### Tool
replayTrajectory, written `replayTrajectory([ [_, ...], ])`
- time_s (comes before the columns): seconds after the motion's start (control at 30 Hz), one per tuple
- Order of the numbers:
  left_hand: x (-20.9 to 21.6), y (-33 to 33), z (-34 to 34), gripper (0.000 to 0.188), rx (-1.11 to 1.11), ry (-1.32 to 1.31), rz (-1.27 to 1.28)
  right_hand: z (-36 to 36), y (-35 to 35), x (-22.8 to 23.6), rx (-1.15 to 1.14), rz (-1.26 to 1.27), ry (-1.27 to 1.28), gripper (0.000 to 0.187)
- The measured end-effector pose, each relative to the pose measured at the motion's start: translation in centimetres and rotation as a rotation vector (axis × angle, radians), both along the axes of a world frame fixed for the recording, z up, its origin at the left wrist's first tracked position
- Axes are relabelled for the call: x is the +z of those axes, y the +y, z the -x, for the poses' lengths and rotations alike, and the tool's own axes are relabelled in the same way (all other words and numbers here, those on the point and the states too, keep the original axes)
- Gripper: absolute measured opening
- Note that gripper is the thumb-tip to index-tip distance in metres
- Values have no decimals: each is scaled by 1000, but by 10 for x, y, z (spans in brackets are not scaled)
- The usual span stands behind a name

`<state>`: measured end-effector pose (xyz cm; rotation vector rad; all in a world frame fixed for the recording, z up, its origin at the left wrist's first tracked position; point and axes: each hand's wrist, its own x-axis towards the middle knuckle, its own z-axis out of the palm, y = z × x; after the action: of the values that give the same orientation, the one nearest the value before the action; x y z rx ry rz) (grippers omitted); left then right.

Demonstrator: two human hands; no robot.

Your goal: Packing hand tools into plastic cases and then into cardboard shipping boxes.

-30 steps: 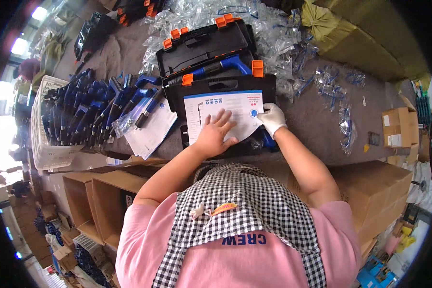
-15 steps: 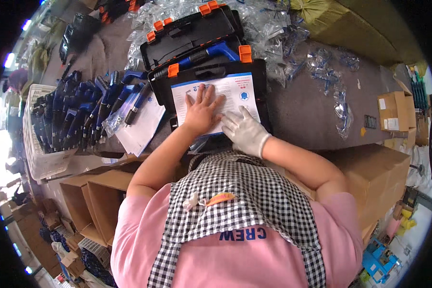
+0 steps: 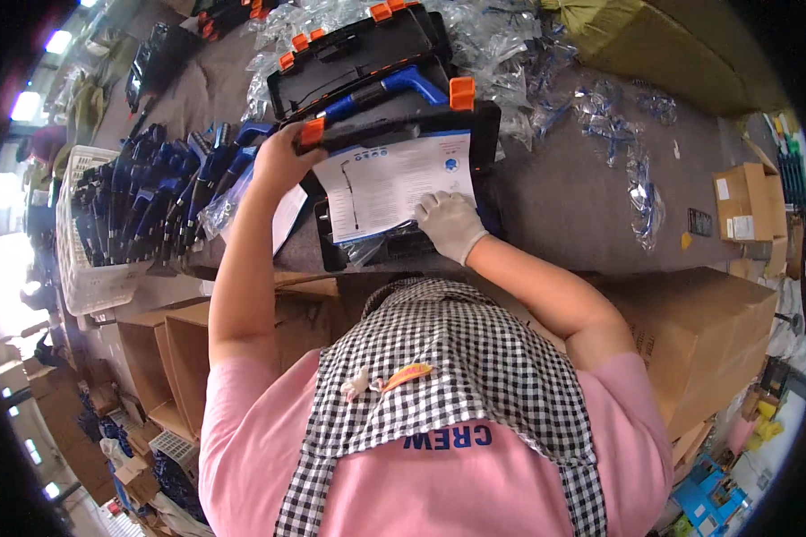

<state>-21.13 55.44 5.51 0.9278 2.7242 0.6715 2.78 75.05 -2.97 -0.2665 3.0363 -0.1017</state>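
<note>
A black plastic tool case (image 3: 485,143) with orange latches is open in front of me, its lid tilted up. My bare left hand (image 3: 282,163) is closed around the lid's left corner, beside an orange latch (image 3: 312,132). A printed instruction sheet (image 3: 381,188) lies in the case, slightly bowed, with clear plastic bags (image 3: 364,253) partly showing under its near edge. My right hand (image 3: 452,225), in a pale glove, has its fingers bent and bunched on the sheet's right part. Just behind, a second open black case (image 3: 358,58) has a blue-handled tool (image 3: 414,82) by it.
At left, a white basket (image 3: 85,282) is packed with blue and black tools (image 3: 143,201). Clear plastic bags (image 3: 501,54) are heaped behind the cases, and bagged blue parts (image 3: 640,197) lie to the right. Cardboard boxes (image 3: 703,340) stand below the table edge.
My left hand has moved off the sheet, up and left to the lid's corner. My right hand's fingers have gone from flat to bent on the sheet, which has tilted.
</note>
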Motion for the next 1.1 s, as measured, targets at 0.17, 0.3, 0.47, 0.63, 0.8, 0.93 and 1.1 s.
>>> replayTrajectory([
  [0.17,-30,-58,-106,67,-10,-38,-427,-8,1,-60,-81,272,542,26],
  [0.3,-57,-87,-157,49,-210,28,-260,-28,-8,-42,-403,709,267,20],
  [0.47,-83,-92,-154,33,-241,8,-210,-103,26,4,-380,360,-65,50],
  [0.63,-73,-96,-155,38,-394,167,-72,-171,98,33,274,158,87,27],
  [0.8,-62,-106,-149,43,-513,0,-57,-143,119,42,-400,581,270,58],
  [0.93,-69,-74,-144,55,-428,-135,1,-86,48,48,-188,-7,-273,92],
  [1.1,-58,-42,-161,108,-455,208,304,-81,43,8,-207,-60,-149,61],
])
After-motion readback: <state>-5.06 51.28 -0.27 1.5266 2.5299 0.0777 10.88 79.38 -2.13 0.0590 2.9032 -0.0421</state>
